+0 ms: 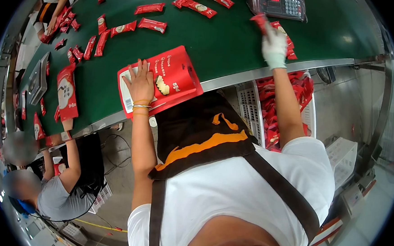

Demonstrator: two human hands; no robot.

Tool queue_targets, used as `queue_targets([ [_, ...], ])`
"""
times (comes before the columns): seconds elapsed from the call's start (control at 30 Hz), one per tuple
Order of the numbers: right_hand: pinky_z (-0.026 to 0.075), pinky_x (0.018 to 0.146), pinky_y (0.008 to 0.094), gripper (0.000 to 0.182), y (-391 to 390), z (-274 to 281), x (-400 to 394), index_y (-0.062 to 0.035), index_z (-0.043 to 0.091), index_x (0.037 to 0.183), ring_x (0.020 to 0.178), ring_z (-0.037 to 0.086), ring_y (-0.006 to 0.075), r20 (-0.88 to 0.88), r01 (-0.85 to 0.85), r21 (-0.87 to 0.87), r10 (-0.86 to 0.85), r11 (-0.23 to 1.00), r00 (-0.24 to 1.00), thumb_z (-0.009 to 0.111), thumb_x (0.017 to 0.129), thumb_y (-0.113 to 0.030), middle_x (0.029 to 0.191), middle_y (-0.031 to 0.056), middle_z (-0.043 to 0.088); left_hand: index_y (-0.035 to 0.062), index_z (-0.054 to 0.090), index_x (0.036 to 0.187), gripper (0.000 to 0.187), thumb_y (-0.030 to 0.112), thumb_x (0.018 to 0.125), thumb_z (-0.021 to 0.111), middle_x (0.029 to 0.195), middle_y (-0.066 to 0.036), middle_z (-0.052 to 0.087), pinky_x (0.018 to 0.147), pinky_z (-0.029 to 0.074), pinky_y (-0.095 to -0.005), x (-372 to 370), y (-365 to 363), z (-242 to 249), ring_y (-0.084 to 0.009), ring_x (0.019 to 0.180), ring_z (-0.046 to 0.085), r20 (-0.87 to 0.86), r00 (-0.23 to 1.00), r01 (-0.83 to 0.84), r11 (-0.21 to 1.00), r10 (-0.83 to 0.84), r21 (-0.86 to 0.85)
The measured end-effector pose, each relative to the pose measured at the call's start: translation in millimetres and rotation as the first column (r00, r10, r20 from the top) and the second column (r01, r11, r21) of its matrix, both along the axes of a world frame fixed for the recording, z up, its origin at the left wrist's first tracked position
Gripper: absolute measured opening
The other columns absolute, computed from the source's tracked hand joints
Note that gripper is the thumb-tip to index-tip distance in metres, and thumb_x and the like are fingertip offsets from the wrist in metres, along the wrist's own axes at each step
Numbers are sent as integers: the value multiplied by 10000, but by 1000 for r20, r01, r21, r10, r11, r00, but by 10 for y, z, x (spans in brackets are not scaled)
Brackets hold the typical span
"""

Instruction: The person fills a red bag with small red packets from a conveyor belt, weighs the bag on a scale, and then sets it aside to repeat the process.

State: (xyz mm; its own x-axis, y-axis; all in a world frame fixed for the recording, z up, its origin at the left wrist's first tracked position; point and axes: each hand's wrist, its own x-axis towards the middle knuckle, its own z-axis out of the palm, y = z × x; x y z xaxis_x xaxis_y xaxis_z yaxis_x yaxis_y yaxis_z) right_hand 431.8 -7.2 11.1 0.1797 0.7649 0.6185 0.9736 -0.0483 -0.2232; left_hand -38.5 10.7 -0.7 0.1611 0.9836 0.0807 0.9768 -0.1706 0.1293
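My left hand (141,84) lies flat with spread fingers on a red printed pouch (178,65) at the near edge of the green table. Yellow bands circle that wrist. My right hand (274,47), in a white glove and slightly blurred, is farther right over the table, closed on a small red snack packet (258,19). Other red packets (289,38) lie right beside and partly beneath the glove. Just beyond is a digital scale (281,5) with a lit red display.
Loose red packets (152,25) are scattered over the green table (211,42). Below its metal edge, a white crate (247,106) holds red packaging. At left, a co-worker in a grey shirt (61,200) handles a red bag (66,92); another person works at the far left.
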Motion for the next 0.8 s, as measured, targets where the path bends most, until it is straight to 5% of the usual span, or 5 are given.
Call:
queue_targets([
  [0.3, 494, 910, 468, 641, -124, 140, 923, -350, 408, 1451, 1045, 601, 413, -73, 139, -514, -205, 847, 976, 623, 877, -164, 1150, 188, 607, 174, 401, 1491, 525, 360, 1005, 328, 1582, -18, 314, 1169, 43, -611, -4, 25, -20, -348, 1478, 190, 63, 998, -3, 1000, 4, -11],
  [0.4, 510, 873, 465, 654, -167, 268, 474, -359, 404, 1456, 1014, 626, 393, -230, 35, -353, -123, 935, 965, 613, 879, -132, 1093, 197, 622, 186, 413, 1482, 515, 364, 1007, 327, 1564, -20, 350, 1171, 52, -606, -38, 35, -66, -331, 1471, 218, 98, 995, -16, 1000, 18, -14],
  [0.47, 503, 907, 402, 624, -215, 122, 24, -204, 441, 1455, 1037, 622, 356, -187, -371, -73, 352, 926, 917, 615, 868, -83, 1165, 182, 621, 177, 411, 1482, 517, 364, 1007, 329, 1565, -24, 348, 1172, 75, -601, -56, 29, -52, -335, 1468, 226, 136, 991, -6, 1000, 9, -25],
  [0.57, 505, 873, 411, 584, -444, 248, -968, -178, 523, 1390, 986, 618, 366, -394, -569, -358, 433, 741, 811, 636, 831, -54, 1069, 186, 619, 171, 372, 1500, 528, 351, 1005, 338, 1566, -27, 345, 1174, 103, -589, -80, 43, -83, -343, 1462, 237, 189, 982, -1, 999, 7, -35],
  [0.8, 504, 830, 446, 398, 224, -310, -2099, -98, 610, 1200, 930, 591, 398, -188, -796, -115, 774, 594, 605, 585, 807, -39, 1007, 196, 610, 137, 276, 1533, 568, 284, 993, 372, 1559, -106, 342, 1169, 145, -579, -56, 38, -40, -428, 1441, 232, 262, 965, 41, 998, -24, -57],
])
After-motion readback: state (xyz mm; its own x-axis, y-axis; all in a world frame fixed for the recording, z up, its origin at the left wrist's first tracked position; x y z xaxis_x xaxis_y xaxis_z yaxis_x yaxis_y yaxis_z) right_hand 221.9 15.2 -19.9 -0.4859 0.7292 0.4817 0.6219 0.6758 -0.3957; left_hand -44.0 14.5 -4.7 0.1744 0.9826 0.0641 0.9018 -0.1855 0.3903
